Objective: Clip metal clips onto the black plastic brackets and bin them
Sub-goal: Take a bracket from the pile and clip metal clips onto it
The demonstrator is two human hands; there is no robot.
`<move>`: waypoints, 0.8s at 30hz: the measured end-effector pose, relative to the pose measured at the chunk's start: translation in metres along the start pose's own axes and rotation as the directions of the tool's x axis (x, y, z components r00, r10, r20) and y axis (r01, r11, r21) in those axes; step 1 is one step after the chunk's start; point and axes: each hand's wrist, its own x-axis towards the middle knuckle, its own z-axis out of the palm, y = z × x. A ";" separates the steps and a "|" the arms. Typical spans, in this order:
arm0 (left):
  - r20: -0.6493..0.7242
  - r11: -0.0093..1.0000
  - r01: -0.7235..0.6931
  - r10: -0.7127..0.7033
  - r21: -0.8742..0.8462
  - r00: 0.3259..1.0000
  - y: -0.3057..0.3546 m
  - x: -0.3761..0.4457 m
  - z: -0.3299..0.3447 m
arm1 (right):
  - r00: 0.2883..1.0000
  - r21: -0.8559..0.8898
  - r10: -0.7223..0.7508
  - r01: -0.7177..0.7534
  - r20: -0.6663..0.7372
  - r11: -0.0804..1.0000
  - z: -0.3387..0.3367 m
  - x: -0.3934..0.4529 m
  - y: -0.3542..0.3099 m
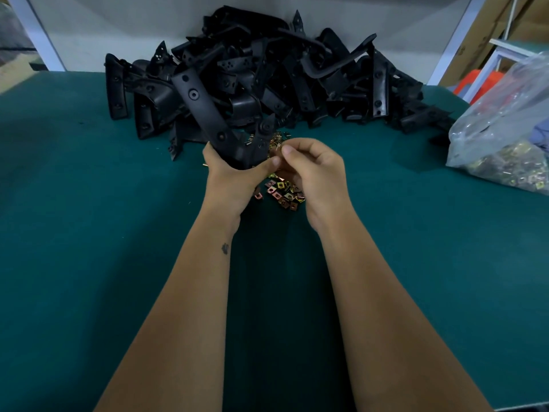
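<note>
My left hand grips the lower end of a long black plastic bracket, which tilts up and to the left above the table. My right hand sits just right of it, thumb and forefinger pinched on a small metal clip held against the bracket's lower tab. A loose heap of gold and copper metal clips lies on the green table beneath both hands, partly hidden by them. A big pile of black brackets is stacked behind.
A clear plastic bag holding more clips lies at the table's right edge. White frame posts and cardboard stand behind the pile. An orange object shows beyond the far right corner. No bin is in view.
</note>
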 end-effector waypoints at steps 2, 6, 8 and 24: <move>0.006 1.000 -0.004 0.004 0.006 1.000 0.000 -0.001 0.002 | 1.000 0.018 0.017 -0.017 0.005 1.000 -0.001 0.000 -0.001; 0.011 1.000 -0.026 0.026 0.017 1.000 0.000 -0.002 0.003 | 0.998 0.041 0.056 -0.056 0.000 0.998 0.000 0.001 0.000; 0.016 0.999 -0.037 0.036 0.038 0.999 0.000 -0.003 0.003 | 0.998 0.051 0.070 -0.070 0.000 0.996 0.001 0.002 0.000; 0.066 0.995 -0.073 0.068 0.067 0.995 0.001 -0.007 0.005 | 0.992 0.132 0.113 -0.120 0.064 0.984 0.000 0.001 -0.001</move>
